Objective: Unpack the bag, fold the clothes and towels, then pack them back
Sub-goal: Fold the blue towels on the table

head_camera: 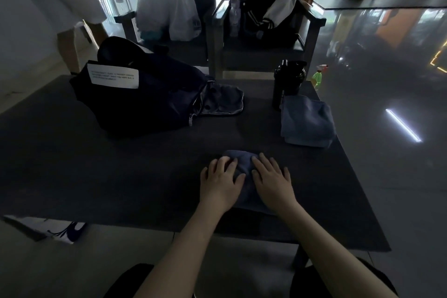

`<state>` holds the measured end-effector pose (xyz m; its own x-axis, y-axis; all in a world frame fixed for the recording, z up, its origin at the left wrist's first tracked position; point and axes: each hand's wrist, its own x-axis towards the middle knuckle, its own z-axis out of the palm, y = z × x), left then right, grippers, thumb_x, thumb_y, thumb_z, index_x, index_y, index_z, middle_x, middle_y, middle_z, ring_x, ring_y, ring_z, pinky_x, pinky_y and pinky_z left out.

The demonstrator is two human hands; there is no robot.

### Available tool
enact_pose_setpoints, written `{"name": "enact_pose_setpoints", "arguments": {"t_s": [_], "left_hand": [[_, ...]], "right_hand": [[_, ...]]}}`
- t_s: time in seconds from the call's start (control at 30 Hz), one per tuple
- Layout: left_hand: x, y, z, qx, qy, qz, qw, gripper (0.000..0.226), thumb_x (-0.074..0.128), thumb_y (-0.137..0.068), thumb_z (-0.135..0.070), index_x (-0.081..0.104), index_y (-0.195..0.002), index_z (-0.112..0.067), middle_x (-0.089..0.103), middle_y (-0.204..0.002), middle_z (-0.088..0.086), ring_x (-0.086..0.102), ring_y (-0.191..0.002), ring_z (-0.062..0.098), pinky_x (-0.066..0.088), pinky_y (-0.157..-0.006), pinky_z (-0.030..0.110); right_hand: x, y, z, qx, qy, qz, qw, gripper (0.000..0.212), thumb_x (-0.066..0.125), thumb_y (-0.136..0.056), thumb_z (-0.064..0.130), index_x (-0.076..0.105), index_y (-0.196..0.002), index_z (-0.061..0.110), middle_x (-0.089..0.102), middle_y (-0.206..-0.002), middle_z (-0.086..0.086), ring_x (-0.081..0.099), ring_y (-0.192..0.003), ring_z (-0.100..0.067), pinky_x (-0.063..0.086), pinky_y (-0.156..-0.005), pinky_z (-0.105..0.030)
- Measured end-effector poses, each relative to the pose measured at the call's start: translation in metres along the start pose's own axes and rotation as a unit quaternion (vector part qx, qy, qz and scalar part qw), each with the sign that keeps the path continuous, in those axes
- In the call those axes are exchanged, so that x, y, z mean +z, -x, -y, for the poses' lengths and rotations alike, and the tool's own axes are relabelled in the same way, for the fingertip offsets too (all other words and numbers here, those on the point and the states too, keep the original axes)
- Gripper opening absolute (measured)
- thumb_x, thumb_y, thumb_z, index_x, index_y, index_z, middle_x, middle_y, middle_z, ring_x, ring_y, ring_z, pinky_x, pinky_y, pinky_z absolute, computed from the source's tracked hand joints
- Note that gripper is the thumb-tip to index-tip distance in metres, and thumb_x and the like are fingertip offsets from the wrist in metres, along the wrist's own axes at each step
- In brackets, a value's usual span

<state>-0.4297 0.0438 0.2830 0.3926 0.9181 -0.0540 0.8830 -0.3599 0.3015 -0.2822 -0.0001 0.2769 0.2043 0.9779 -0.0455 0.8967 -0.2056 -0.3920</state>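
A small blue-grey towel (242,159) lies folded near the front edge of the dark table (121,172). My left hand (221,180) and my right hand (272,180) both rest flat on it with fingers spread, covering most of it. A folded blue-grey towel (306,121) sits at the table's right side. The dark navy bag (145,97) with a white label stands at the back left, and a dark cloth (223,101) spills from its open mouth.
A black shaker bottle (287,82) stands behind the folded towel, with a green spray bottle (318,77) beyond the table's edge. Two dark chairs behind the table hold white plastic bags (167,5) and a black jacket (268,19). A person in white stands at the far left.
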Motion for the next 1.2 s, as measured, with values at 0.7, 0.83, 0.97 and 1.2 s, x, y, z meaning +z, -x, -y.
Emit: {"name": "enact_pose_setpoints", "arguments": {"t_s": [0.7,0.83,0.97,1.2], "left_hand": [[-0.036,0.039,-0.044,-0.089,0.248,0.056,0.963,0.052,0.064,-0.087,-0.020,0.040,-0.132,-0.026,0.040,-0.126,0.013,0.053,-0.103,0.030,0.042,-0.078,0.031],[-0.047,0.040,-0.056,-0.060,0.323,0.016,0.944,0.057,0.069,-0.081,-0.016,0.045,-0.132,-0.020,0.046,-0.128,0.014,0.054,-0.110,0.029,0.048,-0.087,0.034],[-0.055,0.039,-0.074,-0.034,0.360,-0.033,0.932,0.059,0.071,-0.080,-0.013,0.046,-0.133,-0.019,0.047,-0.128,0.013,0.053,-0.111,0.025,0.047,-0.086,0.030],[-0.063,0.020,-0.112,-0.018,0.456,0.002,0.890,0.066,0.061,-0.083,-0.009,0.037,-0.143,-0.022,0.044,-0.138,0.009,0.047,-0.123,0.020,0.044,-0.096,0.029]], "right_hand": [[-0.035,0.057,0.009,0.122,-0.304,-0.037,0.944,0.045,0.057,-0.088,0.008,0.053,-0.132,0.013,0.058,-0.122,-0.015,0.055,-0.110,-0.026,0.044,-0.085,-0.027],[-0.051,0.063,0.001,0.110,-0.405,-0.091,0.903,0.043,0.062,-0.085,0.004,0.058,-0.127,0.012,0.061,-0.122,-0.010,0.055,-0.113,-0.021,0.045,-0.096,-0.032],[-0.075,0.066,-0.010,0.075,-0.464,-0.111,0.876,0.049,0.066,-0.081,-0.004,0.057,-0.126,0.014,0.058,-0.122,-0.004,0.051,-0.113,-0.014,0.044,-0.096,-0.029],[-0.112,0.054,-0.045,0.071,-0.431,-0.134,0.890,0.052,0.065,-0.083,-0.001,0.054,-0.130,0.016,0.056,-0.119,0.000,0.052,-0.112,-0.014,0.044,-0.098,-0.031]]}}
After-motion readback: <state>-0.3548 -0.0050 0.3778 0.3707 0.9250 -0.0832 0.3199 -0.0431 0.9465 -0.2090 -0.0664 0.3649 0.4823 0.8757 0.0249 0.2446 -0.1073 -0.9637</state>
